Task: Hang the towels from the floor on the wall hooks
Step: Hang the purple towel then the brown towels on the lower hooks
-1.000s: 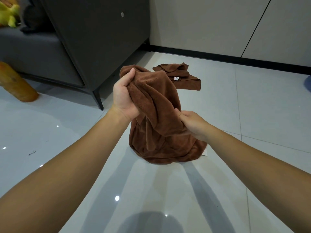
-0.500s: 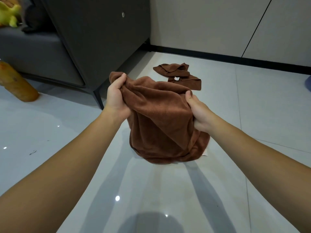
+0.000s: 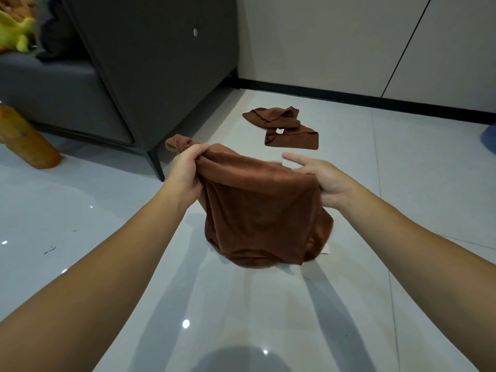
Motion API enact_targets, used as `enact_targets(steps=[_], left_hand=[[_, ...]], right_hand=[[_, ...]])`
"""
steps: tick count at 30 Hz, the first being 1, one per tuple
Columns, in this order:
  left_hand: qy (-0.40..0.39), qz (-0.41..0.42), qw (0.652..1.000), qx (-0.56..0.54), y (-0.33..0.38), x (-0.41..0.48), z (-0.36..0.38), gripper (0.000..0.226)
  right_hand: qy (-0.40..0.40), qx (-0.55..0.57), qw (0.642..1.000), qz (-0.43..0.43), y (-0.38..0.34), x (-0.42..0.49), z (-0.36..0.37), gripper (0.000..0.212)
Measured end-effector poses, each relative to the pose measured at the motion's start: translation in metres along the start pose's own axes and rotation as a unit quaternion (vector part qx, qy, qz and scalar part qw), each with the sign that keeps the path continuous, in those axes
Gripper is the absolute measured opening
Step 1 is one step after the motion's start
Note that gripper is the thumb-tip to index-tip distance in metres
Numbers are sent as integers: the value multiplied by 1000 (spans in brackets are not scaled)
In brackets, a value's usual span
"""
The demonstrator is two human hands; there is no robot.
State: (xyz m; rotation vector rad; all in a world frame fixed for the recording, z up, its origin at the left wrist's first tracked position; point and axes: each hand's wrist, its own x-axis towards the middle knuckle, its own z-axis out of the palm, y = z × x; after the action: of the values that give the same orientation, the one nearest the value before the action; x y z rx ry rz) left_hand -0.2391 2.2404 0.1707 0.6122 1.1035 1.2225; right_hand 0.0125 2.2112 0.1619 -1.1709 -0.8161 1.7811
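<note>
Brown towel [image 3: 263, 210] is held up in front of the person, and its top edge is stretched between both hands. Its lower folds appear to rest on the glossy grey floor [image 3: 402, 210]. The left grip [image 3: 188, 170] is clamped on the towel's left corner, with fingers curled round bunched cloth; a tuft of it sticks out past the knuckles. The right grip [image 3: 326, 183] is at the right end of the top edge. Its forefinger and thumb are stretched out forward and blurred, and its other fingers are hidden behind the cloth, so whether it is clamped cannot be told. A second brown towel [image 3: 281, 128] is seen crumpled on the floor farther off, well apart from the first, near the black skirting [image 3: 349, 99] of the pale wall [image 3: 322, 36]. A dark grey sofa [image 3: 147, 76] is seen at left, with a yellow-green plush toy [image 3: 16, 30] on its seat. An orange object [image 3: 26, 140] is seen on the floor at the far left.
</note>
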Motion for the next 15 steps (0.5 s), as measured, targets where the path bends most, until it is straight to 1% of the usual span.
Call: enact_targets(steps=[1,2,3,5,7,9,11,15], left_hand=[[-13,-7,1000,-6,0,-2,2,10],[-22,-12,1000,-10,0,-2,4,12],[-24,-13,1000,-10,1,-4,6,13],[-11,-9,1000,-1,2,-3,5,10],[8,-2,1000,15,3,0,3,9],[28,10,999,40,4,2,-1,14],[43,25,997,56,3,3,-3,21],[57,50,997,26,10,5,-6,25]], right_hand=[[-17,-9,1000,21,1,-1,0,48],[-26,-16,999,31,1,-1,0,48],[-25,-21,999,33,2,-1,0,48],[0,-29,999,18,2,0,-2,49],[39,-33,999,-10,3,2,-5,53],[74,-36,995,-51,2,3,-7,54],[103,-48,989,-94,-1,3,-8,46],[162,-50,969,-179,-14,1,-7,29]])
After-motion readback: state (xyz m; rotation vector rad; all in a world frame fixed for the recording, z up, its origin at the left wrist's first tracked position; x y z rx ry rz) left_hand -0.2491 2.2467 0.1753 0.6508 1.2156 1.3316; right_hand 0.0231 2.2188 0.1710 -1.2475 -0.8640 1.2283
